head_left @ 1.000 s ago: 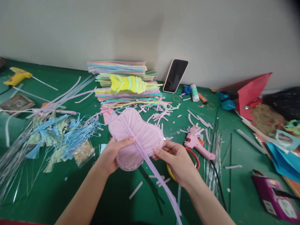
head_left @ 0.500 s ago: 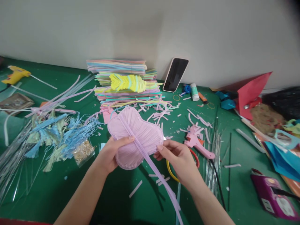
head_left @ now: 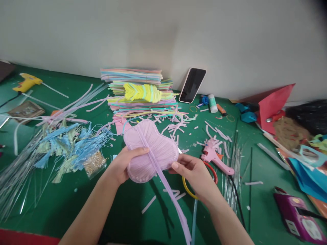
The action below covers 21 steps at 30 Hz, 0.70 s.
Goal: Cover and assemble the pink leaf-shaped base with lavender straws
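A flat lilac lobed piece [head_left: 163, 144], its surface covered in lengthwise strands and its rim beaded, is held above the table. My left hand [head_left: 125, 161] grips its left side, fingers underneath and thumb on top. The thumb presses down several long lilac pipe cleaners [head_left: 167, 187], which cross the face and hang toward the front edge. At the right lobe, my right hand [head_left: 195, 173] pinches the rim between thumb and fingers; some of its fingertips are hidden. Beneath this hand lie scissors with red and yellow handles [head_left: 187, 189], partly covered.
Bundled pipe cleaners [head_left: 133, 75] and a phone [head_left: 192, 85] are by the wall. A pink glue gun [head_left: 217, 160] with a cord lies right, a yellow one [head_left: 27, 82] far left. Blue tassels [head_left: 76, 143], a bead bag [head_left: 94, 164] and a purple device [head_left: 298, 217] surround my arms.
The view has turned slightly left. The lilac piece is tilted a little differently, and the pipe cleaners' loose ends have swung left. Both hands keep their hold.
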Motion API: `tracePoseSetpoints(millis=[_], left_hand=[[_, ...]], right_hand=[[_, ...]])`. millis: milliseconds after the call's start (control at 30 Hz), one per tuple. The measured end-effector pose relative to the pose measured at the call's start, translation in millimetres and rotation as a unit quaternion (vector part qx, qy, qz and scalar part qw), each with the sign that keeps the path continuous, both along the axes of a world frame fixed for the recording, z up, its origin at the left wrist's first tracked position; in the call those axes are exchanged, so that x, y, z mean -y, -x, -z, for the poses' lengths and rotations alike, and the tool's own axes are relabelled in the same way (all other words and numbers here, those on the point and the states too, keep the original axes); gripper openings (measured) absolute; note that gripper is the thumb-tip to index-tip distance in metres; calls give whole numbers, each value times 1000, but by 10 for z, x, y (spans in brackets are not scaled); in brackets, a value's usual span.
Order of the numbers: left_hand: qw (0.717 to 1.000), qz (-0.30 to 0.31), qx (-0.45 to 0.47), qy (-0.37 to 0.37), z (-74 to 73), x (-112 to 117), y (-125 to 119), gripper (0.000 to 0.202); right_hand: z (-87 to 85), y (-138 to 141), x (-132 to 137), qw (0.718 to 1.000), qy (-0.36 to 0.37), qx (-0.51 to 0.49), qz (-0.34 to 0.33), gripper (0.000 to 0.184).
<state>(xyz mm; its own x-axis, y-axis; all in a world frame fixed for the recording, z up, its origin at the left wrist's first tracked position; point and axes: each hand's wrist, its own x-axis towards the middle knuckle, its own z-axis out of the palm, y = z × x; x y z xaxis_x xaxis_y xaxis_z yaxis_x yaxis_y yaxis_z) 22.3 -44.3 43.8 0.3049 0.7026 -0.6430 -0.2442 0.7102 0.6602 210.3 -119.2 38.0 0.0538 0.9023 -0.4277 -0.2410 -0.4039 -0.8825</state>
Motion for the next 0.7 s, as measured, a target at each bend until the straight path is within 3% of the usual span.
tracePoseSetpoints(millis=[100,233,367,533,700], left_hand=[[1000,29,13,2,10,19,-55,49],[998,18,54,-30,68,38,-84,35],[989,125,43,-73,95,38,-26,29],[980,148,-17,-131,84,42,1,30],[980,146,-35,-130,99,27,-14,31]], right_hand=[[45,-23,26,998,3,-34,45,31],[111,-47,76,988,-4,-43,149,28],[178,-101,115,970,-11,-45,239,26],[190,-137,133,968,-27,-58,243,28],[161,-146,116,968,-53,-60,239,36]])
